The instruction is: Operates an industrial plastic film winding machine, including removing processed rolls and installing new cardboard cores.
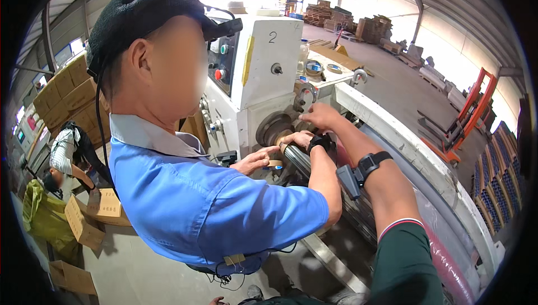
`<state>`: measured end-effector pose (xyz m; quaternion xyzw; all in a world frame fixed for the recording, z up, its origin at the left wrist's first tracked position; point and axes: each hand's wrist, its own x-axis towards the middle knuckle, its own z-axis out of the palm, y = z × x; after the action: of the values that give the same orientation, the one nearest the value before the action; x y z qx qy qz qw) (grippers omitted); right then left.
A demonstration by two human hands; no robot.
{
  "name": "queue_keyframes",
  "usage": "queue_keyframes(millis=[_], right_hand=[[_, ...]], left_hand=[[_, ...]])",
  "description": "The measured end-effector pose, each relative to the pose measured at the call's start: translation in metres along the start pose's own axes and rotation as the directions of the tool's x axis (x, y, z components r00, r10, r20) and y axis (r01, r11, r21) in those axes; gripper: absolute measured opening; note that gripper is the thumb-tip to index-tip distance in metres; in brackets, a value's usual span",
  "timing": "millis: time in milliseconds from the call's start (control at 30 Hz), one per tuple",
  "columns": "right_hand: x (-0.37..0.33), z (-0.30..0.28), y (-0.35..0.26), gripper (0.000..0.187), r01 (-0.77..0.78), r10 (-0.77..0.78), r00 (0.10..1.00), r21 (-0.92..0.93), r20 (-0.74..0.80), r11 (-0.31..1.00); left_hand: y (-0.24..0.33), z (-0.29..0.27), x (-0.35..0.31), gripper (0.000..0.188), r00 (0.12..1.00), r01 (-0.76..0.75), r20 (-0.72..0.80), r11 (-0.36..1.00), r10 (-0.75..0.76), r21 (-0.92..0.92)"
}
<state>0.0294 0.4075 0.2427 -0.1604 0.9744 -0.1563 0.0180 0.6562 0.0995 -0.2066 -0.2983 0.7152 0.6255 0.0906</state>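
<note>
My right hand (322, 116), with the arm in a green sleeve, reaches across to the end of a machine shaft. Its fingers are bent together beside a metal flange (273, 127); what they hold, if anything, is hidden. At the lower rim only a little of my left hand (218, 301) shows, too cut off to read its fingers. A co-worker in a blue shirt (207, 198) stands close on my left. One of the co-worker's hands (301, 139) lies on the ridged metal shaft (297, 161); the other hand (253, 162) is by a tape roll (274, 164).
A white machine cabinet (269, 52) rises behind the shaft. The white machine frame (403, 131) runs along the right, beside film-wrapped rolls (448, 260). More tape rolls (314, 68) sit on the far ledge. An orange pallet lifter (471, 109) stands at right, cartons (84, 223) at left.
</note>
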Motion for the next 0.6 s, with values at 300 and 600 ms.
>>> queue_keyframes(millis=[300, 600], right_hand=[[-0.104, -0.033, 0.041, 0.061, -0.007, 0.041, 0.974, 0.15, -0.221, 0.989], [-0.202, -0.005, 0.099, 0.06, -0.14, 0.199, 0.957, 0.263, -0.213, 0.955]], left_hand=[[0.001, -0.022, 0.022, 0.046, 0.994, -0.021, 0.107, 0.991, 0.007, 0.13], [0.021, -0.002, 0.041, 0.044, 0.957, -0.155, 0.274, 0.964, 0.092, 0.217]])
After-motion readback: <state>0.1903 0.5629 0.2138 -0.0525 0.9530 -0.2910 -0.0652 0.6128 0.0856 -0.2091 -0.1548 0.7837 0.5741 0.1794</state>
